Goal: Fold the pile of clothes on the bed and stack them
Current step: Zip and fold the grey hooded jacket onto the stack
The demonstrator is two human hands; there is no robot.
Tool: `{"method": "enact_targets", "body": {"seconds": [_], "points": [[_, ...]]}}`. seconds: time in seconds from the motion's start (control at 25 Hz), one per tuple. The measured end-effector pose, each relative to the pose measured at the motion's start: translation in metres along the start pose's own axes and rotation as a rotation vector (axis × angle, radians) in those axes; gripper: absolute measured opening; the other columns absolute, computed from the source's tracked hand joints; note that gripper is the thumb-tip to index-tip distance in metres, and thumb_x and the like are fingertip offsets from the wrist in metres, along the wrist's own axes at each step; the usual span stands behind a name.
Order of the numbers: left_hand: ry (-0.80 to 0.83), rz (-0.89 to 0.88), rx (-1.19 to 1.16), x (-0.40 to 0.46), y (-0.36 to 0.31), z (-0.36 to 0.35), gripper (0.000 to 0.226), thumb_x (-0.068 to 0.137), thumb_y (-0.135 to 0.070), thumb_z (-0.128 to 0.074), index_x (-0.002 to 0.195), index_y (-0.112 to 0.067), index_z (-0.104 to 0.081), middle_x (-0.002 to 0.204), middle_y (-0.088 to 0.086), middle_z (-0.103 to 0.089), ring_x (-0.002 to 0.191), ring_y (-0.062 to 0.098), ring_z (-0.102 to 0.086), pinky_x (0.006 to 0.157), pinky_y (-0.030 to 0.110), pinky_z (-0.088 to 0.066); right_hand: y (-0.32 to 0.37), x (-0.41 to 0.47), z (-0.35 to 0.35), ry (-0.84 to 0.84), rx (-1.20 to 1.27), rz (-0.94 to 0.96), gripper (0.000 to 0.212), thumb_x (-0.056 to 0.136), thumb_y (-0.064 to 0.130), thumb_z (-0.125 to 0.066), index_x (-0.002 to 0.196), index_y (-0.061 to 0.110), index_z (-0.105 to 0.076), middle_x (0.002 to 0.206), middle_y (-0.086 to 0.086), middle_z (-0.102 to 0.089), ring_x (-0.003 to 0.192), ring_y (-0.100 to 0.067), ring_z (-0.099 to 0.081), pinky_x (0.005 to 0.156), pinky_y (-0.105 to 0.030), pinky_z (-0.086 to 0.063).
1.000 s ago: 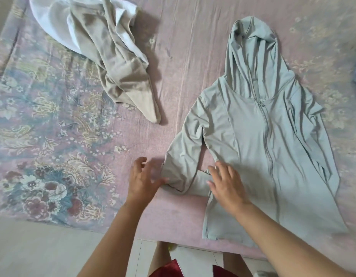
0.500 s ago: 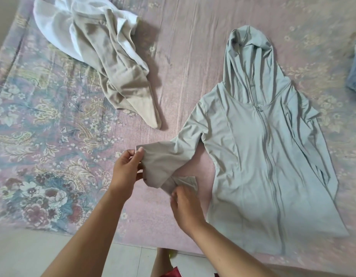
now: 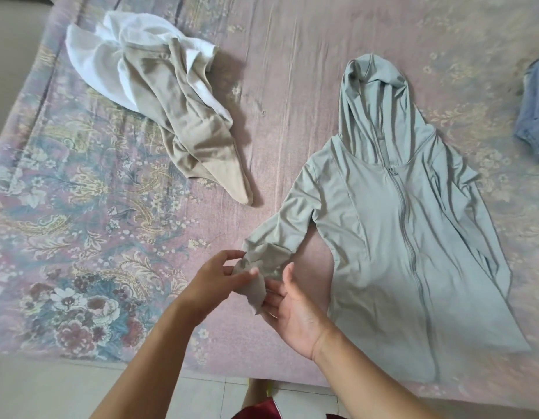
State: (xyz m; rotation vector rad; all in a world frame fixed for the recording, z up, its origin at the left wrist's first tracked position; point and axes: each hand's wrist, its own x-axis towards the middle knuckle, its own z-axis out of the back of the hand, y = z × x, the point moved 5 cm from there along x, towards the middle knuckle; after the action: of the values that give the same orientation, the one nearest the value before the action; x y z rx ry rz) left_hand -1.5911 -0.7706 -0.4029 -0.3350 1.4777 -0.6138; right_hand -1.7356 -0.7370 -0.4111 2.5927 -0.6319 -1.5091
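The pale sage-green zip-front hooded jacket (image 3: 392, 237) lay face up on the pink floral bedspread (image 3: 80, 237), hood pointing away, zipper closed, body spread flat and the far sleeve lying down along its side. All the action was at the near sleeve cuff (image 3: 256, 279), bunched and lifted off the bed. The left hand (image 3: 214, 279) pinched that cuff between thumb and fingers; the right hand (image 3: 292, 309) was palm up, its fingers straight, touching the dangling end without closing on it. By my reading this was the sleeve-straightening step, before any fold. Next move, I judged, called for pulling the cuff smooth and laying the sleeve across the chest. Thin, slippery cloth, likely to crease. Further off, a crumpled beige and white garment heap (image 3: 171, 116) waited unfolded, and a blue denim piece (image 3: 534, 110) sat at the right edge.
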Motion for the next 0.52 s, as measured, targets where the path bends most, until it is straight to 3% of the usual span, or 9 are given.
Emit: {"method": "enact_targets", "body": {"seconds": [0.16,0.24,0.4,0.44,0.52], "points": [[0.133,-0.016,-0.102,-0.025,-0.012,0.007,0.054,0.075,-0.021,-0.075,0.123,-0.028,-0.051,0.092,0.009,-0.072,0.064,0.012,-0.050,0.054,0.023,-0.037,-0.003,-0.020,-0.021,-0.095,-0.171,0.132,0.025,0.081,0.027,-0.067,0.102,0.012,-0.069,0.101,-0.005,-0.073,0.095,-0.015,-0.064,0.084,-0.023,-0.046],[0.116,-0.007,-0.055,-0.039,-0.020,0.018,0.056,0.068,-0.026,-0.074,0.119,-0.030,-0.052,0.089,0.008,-0.070,0.065,0.013,-0.050,0.055,0.024,-0.037,-0.002,-0.032,-0.033,-0.164,-0.015,0.114,0.012,0.089,0.013,-0.063,0.098,0.011,-0.070,0.094,-0.007,-0.074,0.087,-0.018,-0.064,0.077,-0.026,-0.048],[0.077,0.011,0.112,-0.067,-0.031,0.030,0.042,0.082,-0.033,-0.072,0.118,-0.018,-0.059,0.093,0.004,-0.069,0.085,0.016,-0.061,0.075,0.028,-0.047,-0.004,-0.057,-0.069,-0.102,0.421,0.014,0.024,0.099,0.015,-0.045,0.116,0.006,-0.059,0.101,-0.014,-0.072,0.085,-0.023,-0.069,0.071,-0.032,-0.056],[0.099,0.035,0.131,-0.074,-0.033,0.030,0.038,0.085,-0.040,-0.068,0.111,-0.012,-0.065,0.092,0.003,-0.069,0.090,0.016,-0.062,0.082,0.028,-0.046,-0.003,-0.061,-0.077,-0.082,0.444,0.013,0.024,0.100,0.012,-0.042,0.117,0.005,-0.057,0.103,-0.016,-0.071,0.085,-0.024,-0.070,0.070,-0.033,-0.058],[0.149,0.087,0.187,-0.085,-0.037,0.034,0.052,0.082,-0.055,-0.058,0.088,-0.006,-0.071,0.082,-0.001,-0.070,0.089,0.010,-0.062,0.091,0.028,-0.040,0.000,-0.065,-0.088,-0.083,0.458,0.044,0.024,0.098,0.006,-0.041,0.116,0.002,-0.056,0.098,-0.016,-0.072,0.081,-0.025,-0.071,0.070,-0.035,-0.057]]}}
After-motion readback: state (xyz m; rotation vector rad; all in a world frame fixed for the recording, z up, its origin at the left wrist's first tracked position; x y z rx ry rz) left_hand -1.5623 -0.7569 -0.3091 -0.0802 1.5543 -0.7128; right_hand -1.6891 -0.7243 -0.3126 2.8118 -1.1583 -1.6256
